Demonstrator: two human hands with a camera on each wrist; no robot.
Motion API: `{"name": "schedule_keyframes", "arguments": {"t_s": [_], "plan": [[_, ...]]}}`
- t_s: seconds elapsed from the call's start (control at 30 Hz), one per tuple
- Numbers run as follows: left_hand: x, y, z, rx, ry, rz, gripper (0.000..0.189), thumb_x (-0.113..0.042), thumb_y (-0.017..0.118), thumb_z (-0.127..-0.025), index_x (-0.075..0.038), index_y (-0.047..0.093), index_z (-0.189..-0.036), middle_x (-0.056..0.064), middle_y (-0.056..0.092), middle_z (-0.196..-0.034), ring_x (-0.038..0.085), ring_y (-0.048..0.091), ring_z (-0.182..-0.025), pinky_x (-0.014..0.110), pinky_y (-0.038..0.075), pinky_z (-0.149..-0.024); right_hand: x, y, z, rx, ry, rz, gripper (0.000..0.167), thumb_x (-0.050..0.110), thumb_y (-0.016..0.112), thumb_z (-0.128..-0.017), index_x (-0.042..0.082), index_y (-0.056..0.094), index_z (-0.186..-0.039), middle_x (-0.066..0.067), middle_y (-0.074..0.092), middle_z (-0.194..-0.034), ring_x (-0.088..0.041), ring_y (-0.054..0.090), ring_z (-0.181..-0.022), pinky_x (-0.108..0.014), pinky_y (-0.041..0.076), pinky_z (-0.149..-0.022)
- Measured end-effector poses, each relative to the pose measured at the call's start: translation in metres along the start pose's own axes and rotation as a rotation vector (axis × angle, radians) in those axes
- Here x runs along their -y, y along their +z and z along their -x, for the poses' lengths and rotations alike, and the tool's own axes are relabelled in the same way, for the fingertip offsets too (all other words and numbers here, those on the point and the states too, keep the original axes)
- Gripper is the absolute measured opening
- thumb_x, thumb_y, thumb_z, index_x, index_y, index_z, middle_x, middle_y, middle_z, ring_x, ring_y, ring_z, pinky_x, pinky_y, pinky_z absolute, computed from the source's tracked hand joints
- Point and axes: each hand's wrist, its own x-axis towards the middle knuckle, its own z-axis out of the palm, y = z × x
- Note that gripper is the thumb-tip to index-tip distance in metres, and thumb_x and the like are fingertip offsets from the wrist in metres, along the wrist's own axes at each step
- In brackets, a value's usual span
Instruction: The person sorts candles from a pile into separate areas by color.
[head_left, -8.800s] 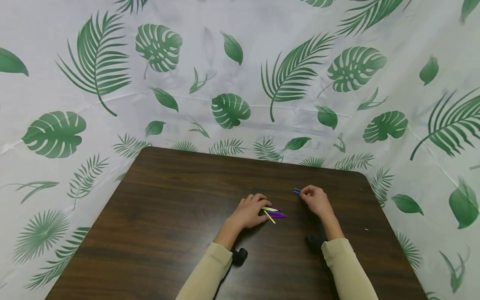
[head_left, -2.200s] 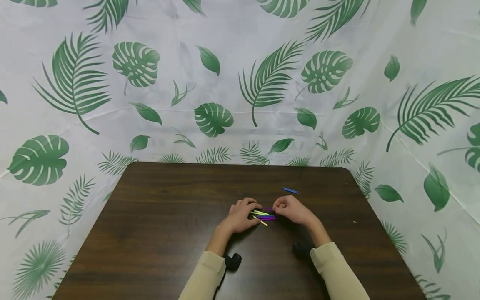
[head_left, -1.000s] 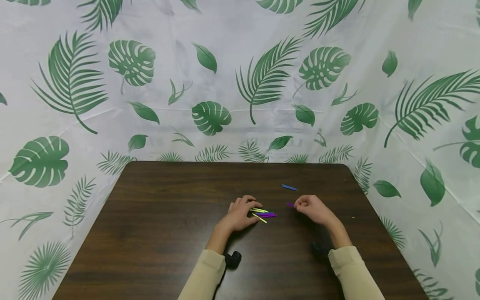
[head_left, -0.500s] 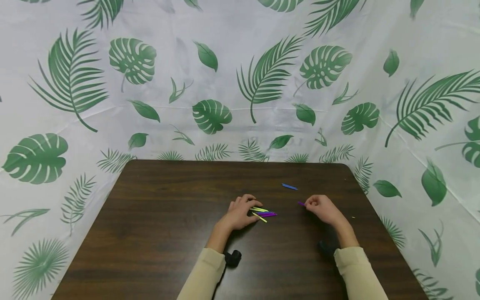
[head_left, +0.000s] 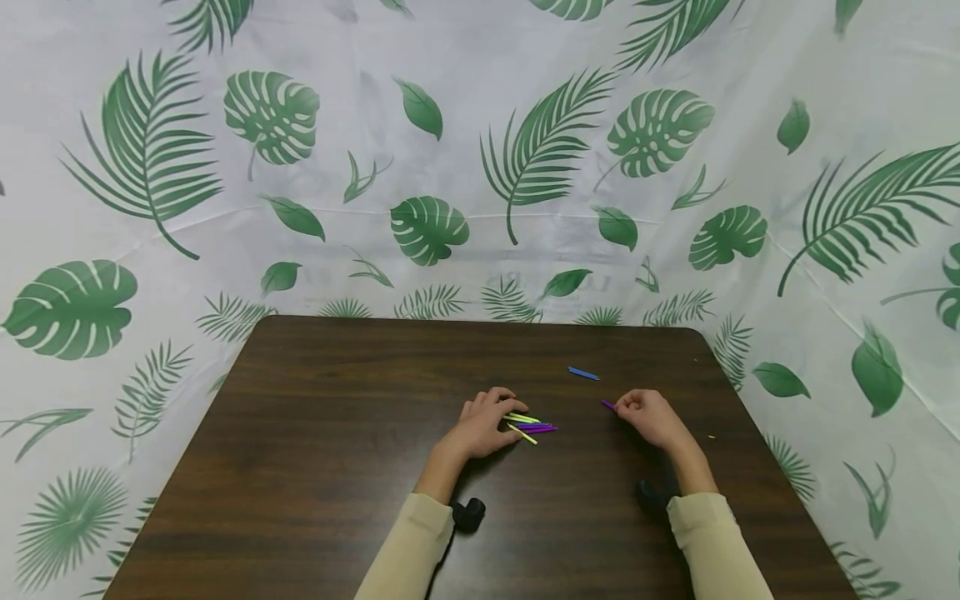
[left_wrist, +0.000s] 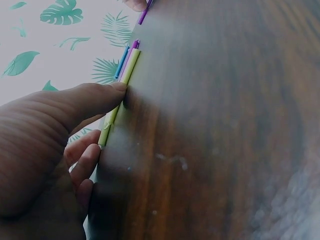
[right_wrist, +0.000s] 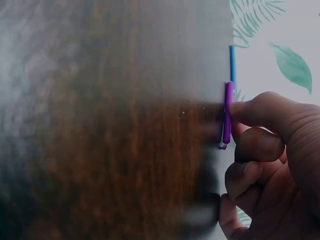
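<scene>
My left hand (head_left: 483,423) rests at the left end of a small pile of thin coloured sticks, its thumb and fingers curved round them. In the left wrist view the thumb lies against a yellow stick (left_wrist: 131,65). Purple sticks (head_left: 542,430) and a blue one poke out to the right of that hand. Further right, thumb and forefinger of my right hand (head_left: 651,417) pinch a purple stick (right_wrist: 228,112) close over the tabletop. Beyond it, two blue sticks (head_left: 583,373) lie side by side.
The dark wood table (head_left: 337,400) has rounded far corners. A leaf-print curtain (head_left: 337,267) hangs behind it and along the sides. Black wrist cameras (head_left: 469,515) sit under both forearms. A tiny yellowish scrap (head_left: 712,437) lies near the right edge.
Earlier my right hand held blue sticks, which now lie at the back. It then reached to the pile, pulled out a purple stick and carried it right. My left hand has stayed at the pile.
</scene>
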Motion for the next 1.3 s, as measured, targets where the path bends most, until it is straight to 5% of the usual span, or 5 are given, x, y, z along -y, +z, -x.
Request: {"name": "schedule_keyframes", "arguments": {"t_s": [0.43, 0.7, 1.3], "plan": [[-0.001, 0.0, -0.001, 0.003, -0.001, 0.009, 0.044, -0.036, 0.075, -0.103, -0.027, 0.066, -0.146, 0.004, 0.047, -0.162, 0.031, 0.046, -0.14, 0.049, 0.039, -0.106, -0.002, 0.004, 0.0, -0.072, 0.006, -0.03, 0.027, 0.024, 0.063, -0.11, -0.001, 0.072, -0.112, -0.009, 0.067, -0.092, -0.02, 0.054, -0.079, -0.035, 0.046, -0.07], [0.001, 0.001, -0.002, -0.031, -0.001, 0.001, 0.043, -0.037, 0.077, -0.101, -0.026, 0.069, -0.142, 0.003, 0.051, -0.158, 0.03, 0.048, -0.139, 0.047, 0.04, -0.103, 0.027, 0.007, 0.001, -0.087, -0.044, -0.058, 0.028, 0.029, 0.065, -0.11, 0.002, 0.072, -0.111, -0.005, 0.063, -0.083, -0.019, 0.052, -0.073, -0.034, 0.044, -0.066], [-0.001, 0.0, -0.003, -0.041, -0.015, -0.028, 0.043, -0.039, 0.077, -0.101, -0.027, 0.07, -0.141, 0.003, 0.054, -0.155, 0.03, 0.05, -0.139, 0.048, 0.042, -0.105, 0.091, 0.045, -0.02, 0.097, -0.191, -0.086, 0.015, 0.024, 0.073, -0.104, 0.01, 0.076, -0.104, -0.001, 0.059, -0.076, -0.018, 0.053, -0.068, -0.032, 0.046, -0.064]]}}
